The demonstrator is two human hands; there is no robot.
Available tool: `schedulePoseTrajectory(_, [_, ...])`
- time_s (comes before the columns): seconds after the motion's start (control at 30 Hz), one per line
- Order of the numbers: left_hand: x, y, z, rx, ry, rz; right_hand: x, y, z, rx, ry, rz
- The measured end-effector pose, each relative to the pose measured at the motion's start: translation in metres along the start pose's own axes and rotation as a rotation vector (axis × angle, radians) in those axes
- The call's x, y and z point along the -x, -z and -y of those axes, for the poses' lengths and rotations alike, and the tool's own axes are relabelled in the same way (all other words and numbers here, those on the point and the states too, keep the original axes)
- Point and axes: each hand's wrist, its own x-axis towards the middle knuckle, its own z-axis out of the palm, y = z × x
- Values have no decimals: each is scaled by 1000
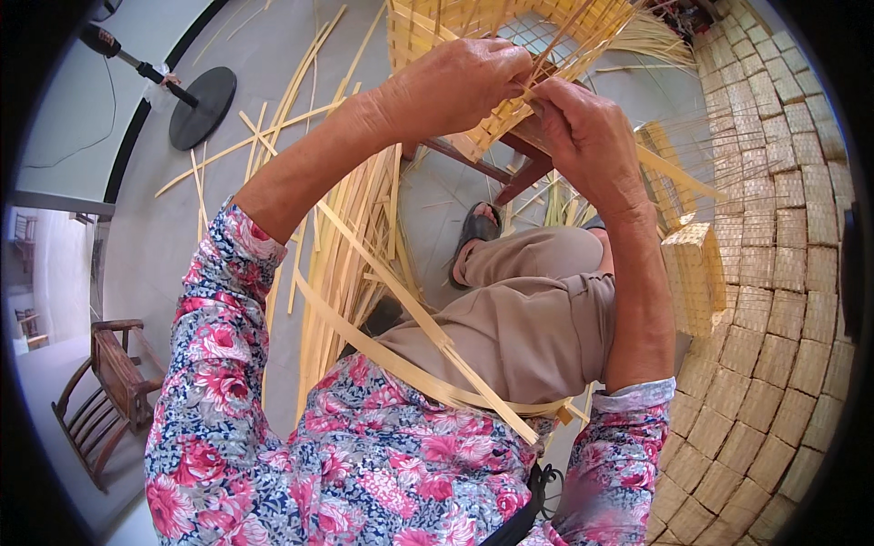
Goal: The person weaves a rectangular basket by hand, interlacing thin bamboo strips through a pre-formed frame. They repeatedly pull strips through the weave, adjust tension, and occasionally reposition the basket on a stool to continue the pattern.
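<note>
A partly woven yellow bamboo-strip basket, with loose upright strips, rests on a reddish-brown wooden stool in front of me. My left hand has its fingers pinched on the strips at the basket's near edge. My right hand is closed beside it on the same weave, just to the right, its fingertips partly hidden. Several long, pale strips lie slanted across my lap and body, some reaching down to the floor.
Loose strips spread over the grey floor at left. A round black stand base and a wooden chair are farther left. Stacked woven pieces cover the right side, with woven boxes near my right arm.
</note>
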Motion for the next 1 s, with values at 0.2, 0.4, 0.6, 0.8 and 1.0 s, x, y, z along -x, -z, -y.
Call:
schedulePoseTrajectory(0.2, [-1, -5, 4, 78, -40, -17, 2, -1, -5, 2, -16, -2])
schedulePoseTrajectory(0.4, [16, 6, -4, 178, -27, 40, 9, -8, -10, 12, -55, -10])
schedulePoseTrajectory(0.6, [30, 18, -6, 269, -81, 81, 11, -23, -3, -72, 69, -29])
schedulePoseTrajectory(0.8, [40, 25, -3, 342, -49, 193, 7, -28, -5, -98, 163, 61])
schedulePoseTrajectory(1.0, [45, 31, -1, 449, 101, 275, 3, -30, -6, -94, 199, 33])
